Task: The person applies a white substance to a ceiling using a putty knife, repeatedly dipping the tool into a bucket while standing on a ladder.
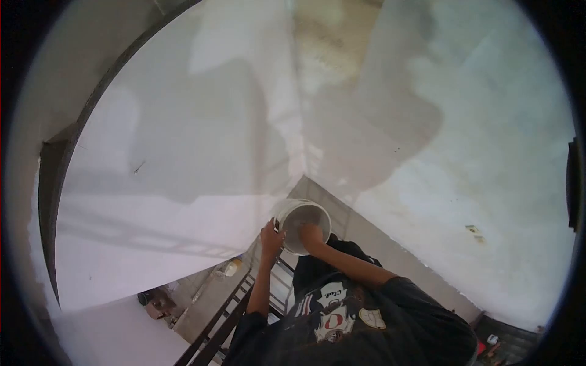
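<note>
A white bucket [282,211] is held in front of my body, its round mouth turned up toward me. My left hand [271,240] grips it at the left side of the rim. Reaching down inside the bucket is my right hand [311,235]. Its fingers are hidden or too dim to make out, and so is anything they touch. The inside looks grey; I cannot tell what it contains.
Two pale walls meet in a corner ahead, with a brownish patch [334,43] high up. A dark ladder [229,317] stands below left. An electrical box [474,232] sits in the right wall. Assorted items [160,303] lie on the floor far below.
</note>
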Motion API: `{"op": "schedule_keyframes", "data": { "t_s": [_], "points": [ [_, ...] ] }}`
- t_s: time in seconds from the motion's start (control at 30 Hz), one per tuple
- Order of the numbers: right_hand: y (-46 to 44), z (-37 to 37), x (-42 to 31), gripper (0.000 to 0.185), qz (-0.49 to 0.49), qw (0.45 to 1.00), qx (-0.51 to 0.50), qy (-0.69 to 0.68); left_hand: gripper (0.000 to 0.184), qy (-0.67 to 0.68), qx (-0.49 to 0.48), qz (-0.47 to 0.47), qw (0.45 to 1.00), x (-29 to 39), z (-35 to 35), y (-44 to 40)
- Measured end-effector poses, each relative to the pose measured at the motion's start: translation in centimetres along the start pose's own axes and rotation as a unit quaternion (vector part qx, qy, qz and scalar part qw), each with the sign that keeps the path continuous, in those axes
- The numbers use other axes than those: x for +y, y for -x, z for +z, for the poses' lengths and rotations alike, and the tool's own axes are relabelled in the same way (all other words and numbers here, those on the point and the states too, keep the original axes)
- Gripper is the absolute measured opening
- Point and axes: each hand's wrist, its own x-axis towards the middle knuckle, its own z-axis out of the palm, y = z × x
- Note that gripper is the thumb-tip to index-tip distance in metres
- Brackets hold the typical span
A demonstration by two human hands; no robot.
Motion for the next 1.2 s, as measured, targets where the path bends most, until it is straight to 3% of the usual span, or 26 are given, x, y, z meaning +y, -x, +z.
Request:
{"op": "schedule_keyframes", "data": {
  "t_s": [0.13, 0.2, 0.27, 0.37, 0.47, 0.67, 0.77, 0.87, 0.97, 1.07, 1.2],
  "points": [
    [2.2, -3.6, 1.8, 0.015, -0.029, 0.999, -0.025, 0.005, 0.026, 0.035, -0.020, -0.046, 0.998, 1.6, -0.8, 0.3],
    [2.2, -2.8, 4.7, 0.022, 0.004, 0.995, 0.002, -0.104, 0.023, 0.046, 0.006, -0.045, 0.998, 1.2, -0.9, 0.2],
    [4.2, -8.4, 5.9, 0.031, 0.015, 0.985, -0.009, -0.173, 0.020, 0.022, 0.044, -0.004, 0.999, 0.0, -0.5, -0.1],
    [4.5, -8.8, 8.4, 0.035, -0.066, 0.959, -0.029, -0.273, 0.022, 0.100, 0.099, -0.099, 0.985, -0.3, 0.0, -0.2],
    [5.5, -8.2, 8.9, 0.031, -0.075, 0.946, 0.068, -0.308, 0.024, 0.095, 0.151, -0.095, 0.979, -2.6, 1.5, -0.3],
    [3.7, -5.2, 7.9, 0.022, -0.087, 0.952, 0.144, -0.256, 0.023, 0.175, 0.151, -0.140, 0.963, -2.4, 1.9, -0.4],
    [4.3, -4.4, 7.7, 0.020, -0.075, 0.947, 0.129, -0.284, 0.018, 0.203, 0.180, -0.134, 0.953, -1.6, 1.4, -0.5],
    [4.0, -4.5, 7.6, 0.017, -0.087, 0.953, 0.103, -0.271, 0.022, 0.142, 0.174, -0.191, 0.956, -1.5, 1.1, -0.4],
    [4.3, -4.6, 7.6, 0.017, -0.089, 0.951, 0.103, -0.277, 0.022, 0.207, 0.191, -0.236, 0.930, -1.5, 1.2, -0.7],
    [3.4, -3.8, 8.1, 0.017, -0.100, 0.949, 0.096, -0.285, 0.021, 0.189, 0.202, -0.208, 0.938, -2.2, 2.0, -0.3],
    [4.2, -5.3, 8.3, 0.020, -0.108, 0.948, 0.100, -0.282, 0.023, 0.234, 0.161, -0.276, 0.918, -2.4, 1.2, -0.4]
  ]
}}
